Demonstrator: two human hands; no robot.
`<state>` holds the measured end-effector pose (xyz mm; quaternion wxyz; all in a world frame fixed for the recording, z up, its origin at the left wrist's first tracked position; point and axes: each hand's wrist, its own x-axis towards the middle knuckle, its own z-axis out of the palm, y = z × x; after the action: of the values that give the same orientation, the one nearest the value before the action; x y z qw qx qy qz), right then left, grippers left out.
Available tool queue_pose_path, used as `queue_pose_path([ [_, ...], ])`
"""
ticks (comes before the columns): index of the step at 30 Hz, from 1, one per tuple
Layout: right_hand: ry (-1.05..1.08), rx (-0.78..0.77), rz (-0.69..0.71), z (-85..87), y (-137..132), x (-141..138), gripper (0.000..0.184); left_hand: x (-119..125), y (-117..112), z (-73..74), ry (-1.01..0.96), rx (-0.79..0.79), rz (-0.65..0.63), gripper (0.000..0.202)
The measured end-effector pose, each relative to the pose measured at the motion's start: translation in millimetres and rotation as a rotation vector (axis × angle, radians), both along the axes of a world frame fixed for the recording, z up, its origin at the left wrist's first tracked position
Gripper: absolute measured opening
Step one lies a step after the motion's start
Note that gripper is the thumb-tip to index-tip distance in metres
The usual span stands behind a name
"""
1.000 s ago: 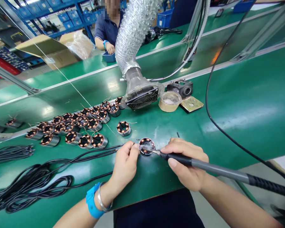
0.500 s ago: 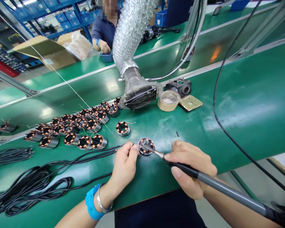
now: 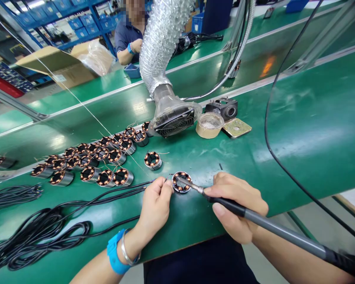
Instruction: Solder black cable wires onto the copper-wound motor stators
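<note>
A motor stator [image 3: 187,188] with copper coils stands on the green bench between my hands. My right hand [image 3: 238,205] is closed round a soldering iron [image 3: 272,228], and the iron's tip reaches over the stator's left inner side. Closed in a pinch beside the stator, my left hand [image 3: 156,203] holds the end of a black cable [image 3: 118,192] at the stator's left edge. The pinched wire end itself is mostly hidden by my fingers. Just beyond lies one separate stator [image 3: 153,160] with a thin loose wire.
Several stators [image 3: 102,153] stand in rows at the left, with coiled black cables [image 3: 44,236] nearer me. A fume extractor hood [image 3: 176,118] hangs ahead. Beside it are a round tub [image 3: 210,125] and a soldering iron stand [image 3: 225,108]. A co-worker [image 3: 130,37] is across the bench.
The soldering iron's tip has shifted slightly left and up over the stator, my right hand moving a little with it. My left hand stays put. The co-worker's hand has risen from the blue tray.
</note>
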<state>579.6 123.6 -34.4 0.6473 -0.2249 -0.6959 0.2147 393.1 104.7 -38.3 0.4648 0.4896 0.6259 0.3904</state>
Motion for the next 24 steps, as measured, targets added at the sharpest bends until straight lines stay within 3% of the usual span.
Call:
queue_pose_path([
  [15,-0.005,0.027,-0.078,-3.5,4,3,0.033,0,0,-0.9,0.01,0.001,-0.014,0.034],
  [20,-0.215,0.037,-0.244,-2.6,21,18,0.031,-1,1,-2.4,0.002,0.004,-0.033,0.034],
  [24,-0.401,0.01,-0.55,-11.8,52,43,0.034,-2,1,-2.9,-0.002,0.006,-0.037,0.034],
])
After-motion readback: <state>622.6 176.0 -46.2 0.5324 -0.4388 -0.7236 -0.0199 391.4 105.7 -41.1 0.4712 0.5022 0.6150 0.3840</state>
